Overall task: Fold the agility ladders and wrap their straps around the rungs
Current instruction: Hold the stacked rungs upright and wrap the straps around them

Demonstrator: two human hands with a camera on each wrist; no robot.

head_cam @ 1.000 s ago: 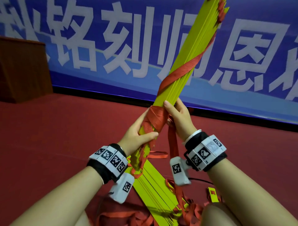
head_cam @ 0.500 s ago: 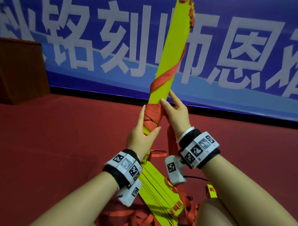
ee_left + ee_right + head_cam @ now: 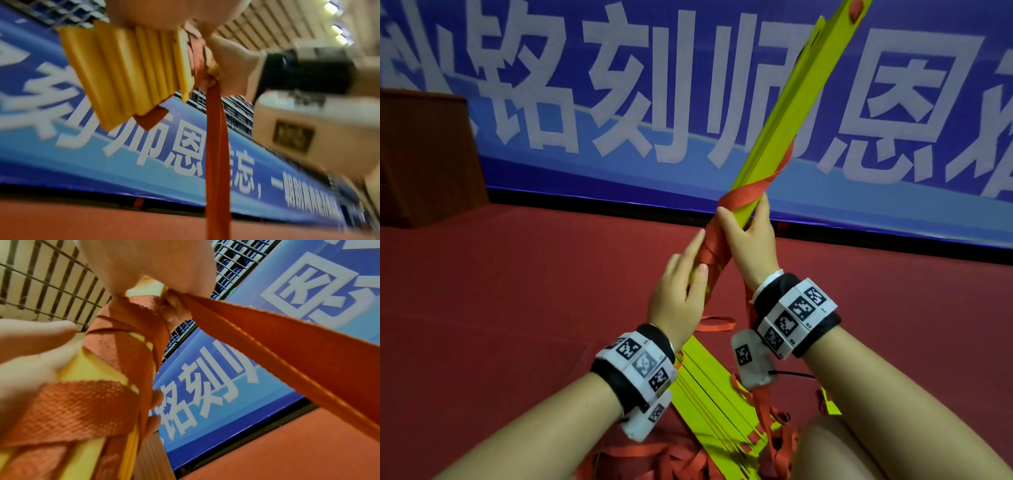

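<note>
Rungs (image 3: 789, 113): flat yellow-green plastic slats, smooth, faint sheen, stacked edge to edge. Strap (image 3: 115, 350): orange-red woven webbing, matt, coarse diamond weave plain in right wrist view, edges slightly frayed. Floor (image 3: 517, 291): dark red carpet, matt, soft-looking. Banner (image 3: 619, 164) at far edge of floor: smooth printed sheet, slight gloss. Cabinet (image 3: 424, 154) at far left corner: brown wood, dull finish. Wristbands (image 3: 796, 313): black cloth with white printed marker tiles.
</note>
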